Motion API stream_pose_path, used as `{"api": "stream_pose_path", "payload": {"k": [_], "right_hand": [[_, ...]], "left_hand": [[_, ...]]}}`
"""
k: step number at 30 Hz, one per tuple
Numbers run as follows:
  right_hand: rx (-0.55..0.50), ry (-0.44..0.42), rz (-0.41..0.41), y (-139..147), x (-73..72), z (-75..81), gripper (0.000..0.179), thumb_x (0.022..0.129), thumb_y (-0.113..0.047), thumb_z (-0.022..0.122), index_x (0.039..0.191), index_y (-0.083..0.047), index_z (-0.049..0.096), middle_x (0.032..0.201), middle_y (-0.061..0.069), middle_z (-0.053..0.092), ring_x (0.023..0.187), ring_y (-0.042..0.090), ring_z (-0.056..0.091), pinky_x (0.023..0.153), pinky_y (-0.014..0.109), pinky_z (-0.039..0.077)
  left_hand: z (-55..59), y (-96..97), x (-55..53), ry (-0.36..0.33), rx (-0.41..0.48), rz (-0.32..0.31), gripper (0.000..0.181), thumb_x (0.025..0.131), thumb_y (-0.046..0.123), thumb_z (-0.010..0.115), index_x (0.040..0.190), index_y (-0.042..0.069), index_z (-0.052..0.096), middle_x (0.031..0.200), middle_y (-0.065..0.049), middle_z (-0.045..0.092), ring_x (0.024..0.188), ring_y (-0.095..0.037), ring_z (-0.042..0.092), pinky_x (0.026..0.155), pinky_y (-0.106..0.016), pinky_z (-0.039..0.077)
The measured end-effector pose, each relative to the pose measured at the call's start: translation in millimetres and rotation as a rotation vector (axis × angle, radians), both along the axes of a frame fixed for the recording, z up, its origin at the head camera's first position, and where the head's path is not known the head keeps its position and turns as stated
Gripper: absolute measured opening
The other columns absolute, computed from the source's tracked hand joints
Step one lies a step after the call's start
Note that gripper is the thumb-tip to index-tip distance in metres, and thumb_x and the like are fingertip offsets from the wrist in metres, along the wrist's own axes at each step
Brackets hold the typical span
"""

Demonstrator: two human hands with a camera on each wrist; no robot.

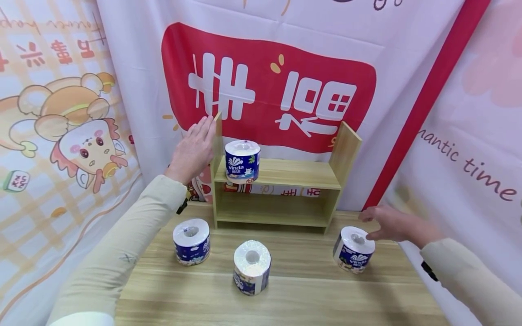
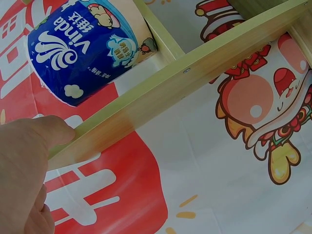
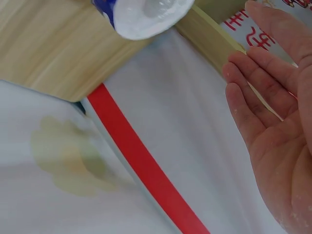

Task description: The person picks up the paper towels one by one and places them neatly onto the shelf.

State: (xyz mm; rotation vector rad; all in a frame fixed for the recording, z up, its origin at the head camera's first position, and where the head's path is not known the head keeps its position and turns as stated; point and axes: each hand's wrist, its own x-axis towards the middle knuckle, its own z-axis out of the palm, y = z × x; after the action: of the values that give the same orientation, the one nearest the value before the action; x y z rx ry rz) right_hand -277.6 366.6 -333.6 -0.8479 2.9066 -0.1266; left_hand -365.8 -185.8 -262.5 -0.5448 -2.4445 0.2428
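Note:
My left hand [image 1: 195, 147] is at the upper left side panel of a two-tier wooden shelf [image 1: 281, 174], with the thumb [image 2: 56, 131] at the panel's edge. Close by, a blue-and-white wrapped toilet roll [image 1: 242, 162] stands upright on the upper tier at the left. My right hand [image 1: 397, 224] hovers beside and over another toilet roll [image 1: 354, 249] on the table at the right. Its fingers and thumb are apart with nothing between them, and the palm [image 3: 282, 161] shows in the right wrist view.
Two more toilet rolls stand on the wooden table [image 1: 302, 294]: one at the left [image 1: 191, 241], one at the front middle [image 1: 252, 267]. Behind the shelf hangs a printed cloth [image 1: 147, 90] with a red panel. Side cloths flank the table.

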Motion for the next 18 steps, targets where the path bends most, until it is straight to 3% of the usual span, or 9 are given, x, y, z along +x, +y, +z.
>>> {"api": "stream_pose_path", "payload": {"k": [11,18], "right_hand": [[-0.042,0.038,0.134,5.0,-3.1,-39.7,0.042,0.081,-0.021,0.091,0.114,-0.002,0.075,0.111,0.012,0.078,0.100,0.031,0.075,0.086,0.049,0.064],[-0.065,0.014,0.149,7.7,-6.0,-69.3,0.040,0.080,-0.018,0.091,0.113,-0.002,0.075,0.109,0.011,0.079,0.098,0.030,0.074,0.086,0.049,0.064]], "left_hand": [[-0.5,-0.6,-1.0,0.002,-0.008,0.010,0.075,0.103,0.011,0.062,0.164,-0.008,0.022,0.173,-0.027,0.026,0.162,-0.042,0.025,0.130,-0.052,0.030],[-0.8,-0.4,-1.6,-0.009,0.000,0.006,0.077,0.103,0.012,0.062,0.165,-0.007,0.021,0.173,-0.026,0.025,0.163,-0.041,0.024,0.131,-0.051,0.029]]}}
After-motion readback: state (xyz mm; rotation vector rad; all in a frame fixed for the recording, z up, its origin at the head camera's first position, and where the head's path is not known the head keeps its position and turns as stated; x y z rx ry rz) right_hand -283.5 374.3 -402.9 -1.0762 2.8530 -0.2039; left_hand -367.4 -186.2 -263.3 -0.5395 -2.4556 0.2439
